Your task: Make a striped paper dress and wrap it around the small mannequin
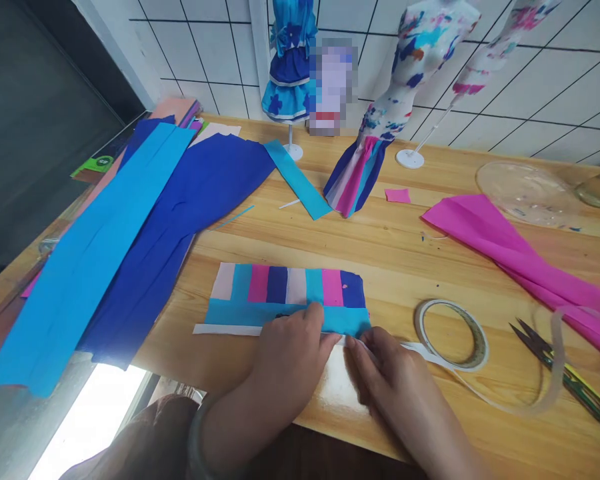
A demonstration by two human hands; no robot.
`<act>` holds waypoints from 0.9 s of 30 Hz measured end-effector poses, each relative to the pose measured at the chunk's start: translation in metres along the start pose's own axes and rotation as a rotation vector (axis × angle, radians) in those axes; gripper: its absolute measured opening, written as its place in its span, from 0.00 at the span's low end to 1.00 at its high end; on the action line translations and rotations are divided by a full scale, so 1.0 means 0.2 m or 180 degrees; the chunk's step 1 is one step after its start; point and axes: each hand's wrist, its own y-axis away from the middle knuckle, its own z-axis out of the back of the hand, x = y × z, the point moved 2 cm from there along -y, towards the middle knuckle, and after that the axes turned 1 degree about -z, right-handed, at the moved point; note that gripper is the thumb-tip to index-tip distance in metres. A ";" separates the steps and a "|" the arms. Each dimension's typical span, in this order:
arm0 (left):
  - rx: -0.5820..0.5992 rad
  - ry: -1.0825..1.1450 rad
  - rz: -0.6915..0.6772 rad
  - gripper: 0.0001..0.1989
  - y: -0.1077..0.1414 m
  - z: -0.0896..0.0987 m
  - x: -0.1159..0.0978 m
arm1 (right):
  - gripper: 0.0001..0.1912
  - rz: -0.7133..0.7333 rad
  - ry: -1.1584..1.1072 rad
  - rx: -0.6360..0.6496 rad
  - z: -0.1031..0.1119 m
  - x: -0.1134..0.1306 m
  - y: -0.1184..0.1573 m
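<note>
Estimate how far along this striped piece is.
Looks done: the striped panel has a light-blue band along its lower edge. In hand: the left hand and right hand work white tape there. Left: the tape apparently runs to its roll, so cutting probably remains; scissors lie nearby.

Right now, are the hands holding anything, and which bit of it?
Yes, the striped piece: the right hand pinches its lower right corner by the white tape, while the left hand rests on its lower edge.

The picture's edge crops the tilted mannequin (475, 67).
</note>
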 end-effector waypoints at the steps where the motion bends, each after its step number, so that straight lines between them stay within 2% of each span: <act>1: -0.0012 -0.0007 0.0024 0.11 0.00 0.00 0.00 | 0.18 0.0032 -0.0047 0.0026 0.00 0.00 0.01; 8: -0.0018 -0.0073 -0.0011 0.13 -0.01 -0.01 0.00 | 0.19 0.0038 -0.0689 0.0285 0.04 -0.08 0.06; 11: 0.0008 -0.0107 -0.0001 0.13 -0.01 -0.01 0.00 | 0.18 0.0304 -0.0618 0.0343 0.08 -0.12 0.08; 14: 0.0007 -0.0159 -0.0002 0.14 -0.01 -0.01 0.00 | 0.17 0.0556 -0.0297 0.0093 0.14 -0.15 0.12; 18: 0.0078 -0.0192 0.0004 0.15 -0.02 -0.01 0.00 | 0.18 0.0558 0.0248 -0.0422 0.23 -0.19 0.17; 27: 0.0041 -0.0143 -0.0041 0.16 -0.02 -0.01 0.00 | 0.15 0.0803 0.0607 -0.0872 0.31 -0.24 0.15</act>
